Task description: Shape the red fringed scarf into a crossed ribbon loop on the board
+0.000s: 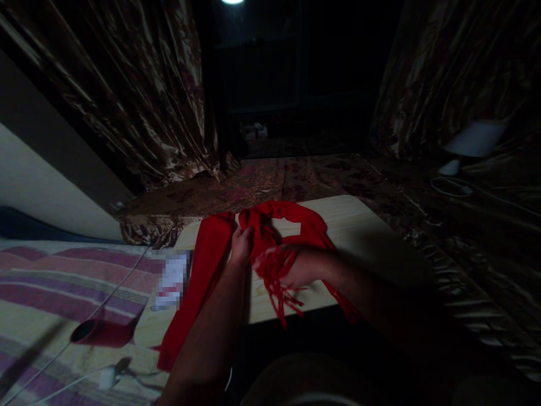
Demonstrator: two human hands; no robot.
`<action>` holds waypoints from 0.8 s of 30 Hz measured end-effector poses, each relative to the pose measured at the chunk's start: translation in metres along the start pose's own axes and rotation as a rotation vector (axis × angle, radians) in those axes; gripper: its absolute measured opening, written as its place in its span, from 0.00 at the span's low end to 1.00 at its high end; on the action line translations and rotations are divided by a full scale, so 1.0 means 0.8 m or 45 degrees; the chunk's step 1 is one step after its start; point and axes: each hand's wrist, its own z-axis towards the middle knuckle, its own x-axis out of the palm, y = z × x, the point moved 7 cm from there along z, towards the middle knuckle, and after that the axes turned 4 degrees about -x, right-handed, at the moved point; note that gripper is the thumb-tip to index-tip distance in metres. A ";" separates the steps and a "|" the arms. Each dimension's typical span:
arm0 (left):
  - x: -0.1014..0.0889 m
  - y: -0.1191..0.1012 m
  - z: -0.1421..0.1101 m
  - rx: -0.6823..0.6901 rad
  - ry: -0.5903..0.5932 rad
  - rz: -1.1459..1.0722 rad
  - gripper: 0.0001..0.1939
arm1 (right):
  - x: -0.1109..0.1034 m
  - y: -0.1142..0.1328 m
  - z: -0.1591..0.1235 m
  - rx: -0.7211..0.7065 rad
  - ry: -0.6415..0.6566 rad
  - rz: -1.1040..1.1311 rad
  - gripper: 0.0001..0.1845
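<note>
A red scarf (211, 242) with a fringe lies over a light wooden board (355, 220). One length runs down the left side past the board's near edge; another curves in a loop toward the back right. My left hand (242, 243) is closed on the bunched scarf near the middle of the board. Just to the right and nearer to me, my right hand (293, 266) grips the fringed end, its strands hanging below the fingers. Some of the right fingers are covered by the fringe.
A blurred-out white item (172, 279) lies at the board's left. On the striped bedding (38, 282) are a dark red cylinder (105, 332), white cables and a white plug (107, 378). A white lamp (477, 138) stands at the right, and patterned curtains (169, 84) hang behind.
</note>
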 end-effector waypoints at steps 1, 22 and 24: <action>-0.002 0.001 0.000 -0.003 -0.008 0.018 0.13 | 0.014 0.015 -0.011 -0.055 0.133 0.007 0.18; -0.010 0.004 0.003 -0.014 0.030 -0.003 0.22 | -0.008 -0.098 -0.008 0.325 -0.149 -0.266 0.11; -0.006 0.003 0.000 0.028 0.034 0.034 0.23 | 0.000 -0.104 -0.004 0.385 -0.111 -0.286 0.11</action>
